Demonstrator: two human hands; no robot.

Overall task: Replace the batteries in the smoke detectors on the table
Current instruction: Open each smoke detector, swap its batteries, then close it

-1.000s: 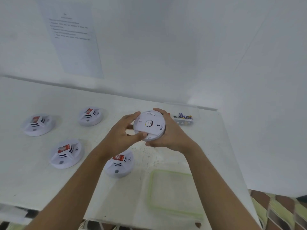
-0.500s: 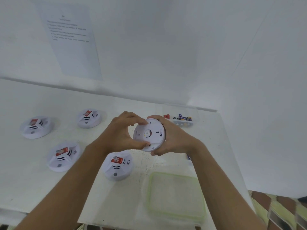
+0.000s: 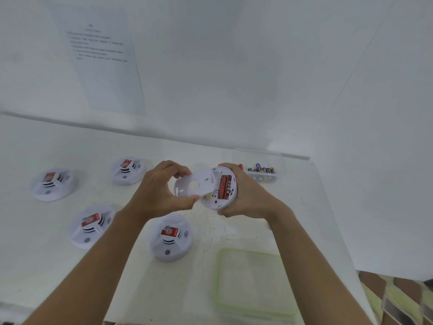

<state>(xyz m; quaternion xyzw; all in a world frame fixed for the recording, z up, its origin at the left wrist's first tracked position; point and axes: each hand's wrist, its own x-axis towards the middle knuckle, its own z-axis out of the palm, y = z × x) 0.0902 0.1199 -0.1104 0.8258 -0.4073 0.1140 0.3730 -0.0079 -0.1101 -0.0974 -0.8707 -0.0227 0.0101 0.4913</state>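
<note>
My right hand (image 3: pixel 246 195) holds a white round smoke detector (image 3: pixel 222 200) with its back towards me, above the table. Red batteries (image 3: pixel 224 186) show in its uncovered compartment. My left hand (image 3: pixel 159 195) grips the white back cover (image 3: pixel 193 186), lifted off the detector's left side and tilted. Several other smoke detectors lie face up on the white table (image 3: pixel 30 141): one close below my hands (image 3: pixel 171 238), one front left (image 3: pixel 91 226), one far left (image 3: pixel 52 184), one further back (image 3: pixel 127 170).
A clear box of batteries (image 3: pixel 262 171) stands behind my right hand near the wall. A clear container with a green rim (image 3: pixel 253 282) sits front right by the table edge. A printed sheet (image 3: pixel 103 66) hangs on the wall.
The back cover was twisted on the detector and has now come off to the left in my left hand, baring the red batteries.
</note>
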